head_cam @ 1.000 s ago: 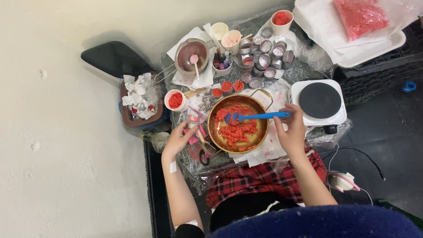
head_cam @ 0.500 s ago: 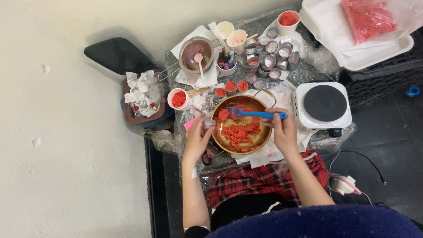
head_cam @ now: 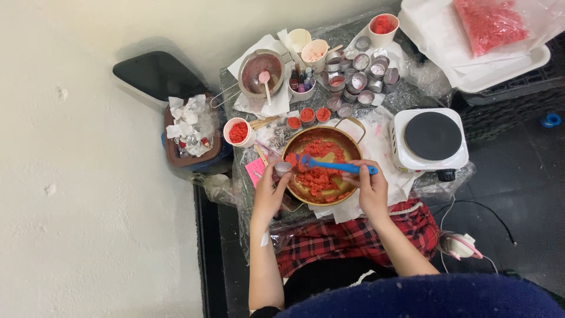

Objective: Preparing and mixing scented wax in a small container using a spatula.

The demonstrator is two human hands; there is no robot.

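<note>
A gold-coloured pot (head_cam: 347,140) half full of red crumbly flakes sits at the front of a small plastic-covered table. My right hand (head_cam: 369,189) grips the handle of a blue spoon (head_cam: 335,166) whose bowl lies over the flakes at the pot's left side. My left hand (head_cam: 271,191) holds a small round metal tin (head_cam: 283,168) against the pot's left rim, close to the spoon's bowl.
Behind the pot stand several empty tins (head_cam: 360,70), three small tins of red flakes (head_cam: 308,116), cups of red flakes (head_cam: 238,132), a metal pot with a pink spoon (head_cam: 261,69). A white hot plate (head_cam: 431,139) is right, a bin (head_cam: 191,136) left.
My left hand has come up to the pot's left rim and now holds a small tin there. The spoon's bowl has swung from the pot's back to its left side.
</note>
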